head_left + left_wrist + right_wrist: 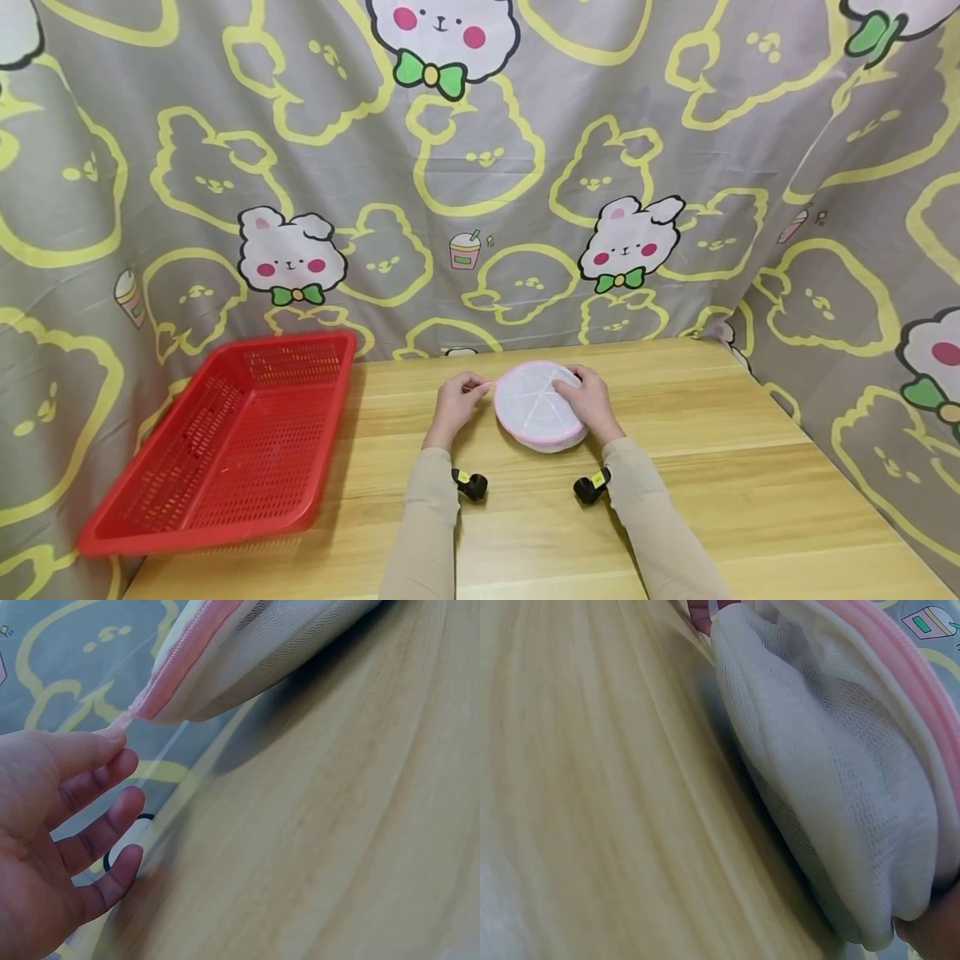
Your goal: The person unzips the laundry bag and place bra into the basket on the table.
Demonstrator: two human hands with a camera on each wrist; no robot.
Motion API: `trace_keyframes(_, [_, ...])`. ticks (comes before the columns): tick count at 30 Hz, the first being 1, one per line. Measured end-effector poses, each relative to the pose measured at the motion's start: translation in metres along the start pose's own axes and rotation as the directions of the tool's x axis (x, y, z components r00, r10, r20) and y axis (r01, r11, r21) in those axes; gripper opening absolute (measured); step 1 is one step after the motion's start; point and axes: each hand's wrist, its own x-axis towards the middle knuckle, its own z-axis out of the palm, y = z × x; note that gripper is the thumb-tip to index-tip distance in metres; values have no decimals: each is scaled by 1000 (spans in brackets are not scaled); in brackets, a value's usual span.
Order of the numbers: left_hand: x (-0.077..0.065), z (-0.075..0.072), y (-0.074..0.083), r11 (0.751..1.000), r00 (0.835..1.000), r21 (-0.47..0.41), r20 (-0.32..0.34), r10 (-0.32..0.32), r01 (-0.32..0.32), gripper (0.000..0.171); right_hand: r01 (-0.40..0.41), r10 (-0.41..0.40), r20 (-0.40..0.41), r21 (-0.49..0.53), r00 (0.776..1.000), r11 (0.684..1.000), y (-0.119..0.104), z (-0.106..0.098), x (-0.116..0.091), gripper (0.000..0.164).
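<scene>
A round white mesh laundry bag (534, 408) with a pink zipper round its rim is held up over the wooden table, in the middle of the head view. My left hand (454, 410) pinches a small pale pink tab (120, 722) at the end of the zipper (187, 660), between thumb and index finger; its other fingers are spread and loosely bent. On the far side of the bag my right hand (592, 403) grips the edge, thumb on the top face. The right wrist view shows the bag's soft, creased mesh side (832, 787), with part of the right hand (937, 926) at its lower corner.
To the left stands a red plastic basket (315, 467) with slotted walls. The wooden table (720, 467) reaches a patterned curtain (510, 192) hanging behind and on both sides. Black wrist cameras are strapped to both sleeves.
</scene>
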Motion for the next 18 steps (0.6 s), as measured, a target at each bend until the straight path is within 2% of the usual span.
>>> trace_keyframes(18, [-1, -1, -1, 1000, 1000, 20, 6, 14, -15, 13, -23, 23, -13, 22, 1000, 1000, -2, 0, 0, 45])
